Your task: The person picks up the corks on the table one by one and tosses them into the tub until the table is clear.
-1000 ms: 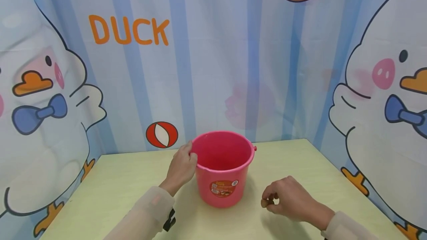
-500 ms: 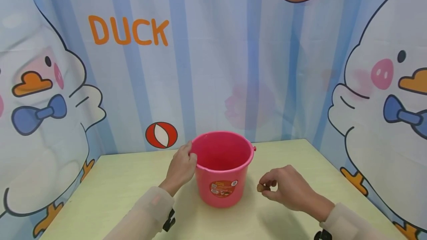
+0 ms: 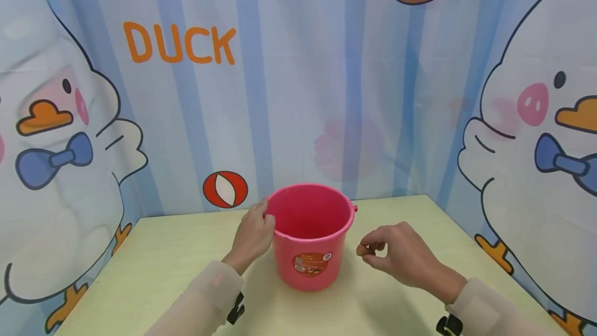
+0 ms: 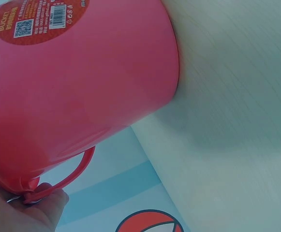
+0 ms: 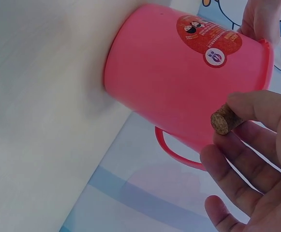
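A pink plastic bucket [image 3: 310, 258] stands upright on the table, with a round red label on its front. My left hand [image 3: 253, 232] grips its rim on the left side; in the left wrist view the fingers [image 4: 51, 205] curl at the rim beside the handle [image 4: 77, 171]. To the right of the bucket, my right hand [image 3: 403, 255] pinches a small brown cork [image 3: 365, 250] between thumb and fingertips, held above the table. The right wrist view shows the cork [image 5: 225, 120] with its speckled round end facing the camera and the other fingers spread loosely below.
The pale yellow table [image 3: 186, 253] extends around the bucket. Behind it hangs a blue striped curtain [image 3: 298, 92] printed with ducks, and its lower part meets the table's back edge. Dark straps [image 3: 450, 324] show at both wrists.
My right hand has risen and moved slightly left and forward with the cork, coming closer to the bucket. My left hand and the bucket have stayed in place.
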Action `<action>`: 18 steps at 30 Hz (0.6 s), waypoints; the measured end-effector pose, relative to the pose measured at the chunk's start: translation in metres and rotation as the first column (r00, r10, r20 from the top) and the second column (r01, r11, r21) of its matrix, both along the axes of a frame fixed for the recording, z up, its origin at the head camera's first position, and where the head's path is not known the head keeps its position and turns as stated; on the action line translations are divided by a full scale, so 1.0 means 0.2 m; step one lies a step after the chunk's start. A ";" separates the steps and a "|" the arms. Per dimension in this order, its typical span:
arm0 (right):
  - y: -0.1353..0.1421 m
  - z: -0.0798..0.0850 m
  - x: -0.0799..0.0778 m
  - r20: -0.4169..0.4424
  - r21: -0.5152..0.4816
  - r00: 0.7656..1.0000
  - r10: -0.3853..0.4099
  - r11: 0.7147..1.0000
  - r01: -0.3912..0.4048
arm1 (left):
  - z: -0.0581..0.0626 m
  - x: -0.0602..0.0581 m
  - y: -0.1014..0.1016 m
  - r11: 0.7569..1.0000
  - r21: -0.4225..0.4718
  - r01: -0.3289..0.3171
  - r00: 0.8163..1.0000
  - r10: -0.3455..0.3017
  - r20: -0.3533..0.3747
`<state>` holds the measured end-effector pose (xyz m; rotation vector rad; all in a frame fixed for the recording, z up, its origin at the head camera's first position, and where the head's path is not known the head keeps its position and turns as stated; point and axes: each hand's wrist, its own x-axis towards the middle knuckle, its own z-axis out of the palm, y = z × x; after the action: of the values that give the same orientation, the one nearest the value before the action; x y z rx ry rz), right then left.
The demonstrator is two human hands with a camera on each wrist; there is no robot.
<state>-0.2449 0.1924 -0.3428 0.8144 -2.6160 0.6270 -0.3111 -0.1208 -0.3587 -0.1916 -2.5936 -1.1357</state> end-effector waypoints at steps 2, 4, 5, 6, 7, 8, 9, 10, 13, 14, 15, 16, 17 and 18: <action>0.00 0.01 0.00 -0.001 0.000 1.000 -0.006 1.000 0.006 | 0.00 0.00 0.00 1.000 -0.002 0.000 1.000 0.000 0.000; -0.01 0.02 0.00 -0.004 -0.002 1.000 -0.009 1.000 0.009 | 0.00 0.00 0.00 1.000 -0.003 0.000 1.000 0.000 0.001; -0.01 0.02 0.00 -0.006 -0.004 1.000 -0.010 1.000 0.010 | 0.00 0.00 0.00 1.000 -0.003 0.000 1.000 0.000 0.001; -0.01 0.03 0.00 -0.009 -0.005 1.000 -0.012 1.000 0.012 | 0.00 0.00 0.00 1.000 -0.001 0.000 1.000 0.000 0.001; -0.01 0.03 0.00 -0.011 -0.006 1.000 -0.014 1.000 0.014 | 0.00 0.00 0.00 1.000 0.000 0.000 1.000 0.000 0.002; -0.01 0.03 0.00 -0.013 -0.006 1.000 -0.016 1.000 0.016 | 0.00 0.00 0.00 1.000 0.001 -0.001 1.000 0.001 0.002; -0.01 0.04 0.00 -0.015 -0.006 1.000 -0.020 1.000 0.020 | 0.00 0.00 0.00 1.000 0.003 -0.001 1.000 0.001 0.003; -0.01 0.04 0.00 -0.017 -0.004 1.000 -0.024 1.000 0.024 | 0.00 0.00 0.00 1.000 0.004 -0.001 1.000 0.001 0.002; -0.02 0.05 0.00 -0.025 -0.003 0.999 -0.031 1.000 0.031 | 0.00 0.00 0.00 1.000 0.004 0.000 1.000 0.000 -0.001; -0.02 0.05 0.00 -0.028 -0.005 0.999 -0.031 0.999 0.031 | 0.00 0.00 0.00 1.000 0.003 0.001 1.000 -0.001 -0.004; -0.02 0.06 -0.01 -0.033 -0.007 0.999 -0.030 1.000 0.030 | 0.00 0.00 0.00 1.000 0.003 0.003 1.000 -0.002 -0.005; -0.02 0.06 -0.01 -0.038 -0.010 0.999 -0.028 1.000 0.028 | 0.00 -0.01 0.00 1.000 0.003 0.003 1.000 -0.003 -0.007; -0.03 0.06 -0.01 -0.045 -0.013 0.999 -0.026 1.000 0.025 | 0.00 -0.01 0.00 1.000 0.004 0.004 1.000 -0.004 -0.009; -0.03 0.06 -0.01 -0.052 -0.016 0.998 -0.024 1.000 0.023 | 0.00 -0.01 0.00 1.000 0.004 0.004 1.000 -0.004 -0.009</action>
<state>-0.2465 0.1869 -0.3299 0.7841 -2.5669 0.6099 -0.3126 -0.1217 -0.3595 -0.2013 -2.5840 -1.1381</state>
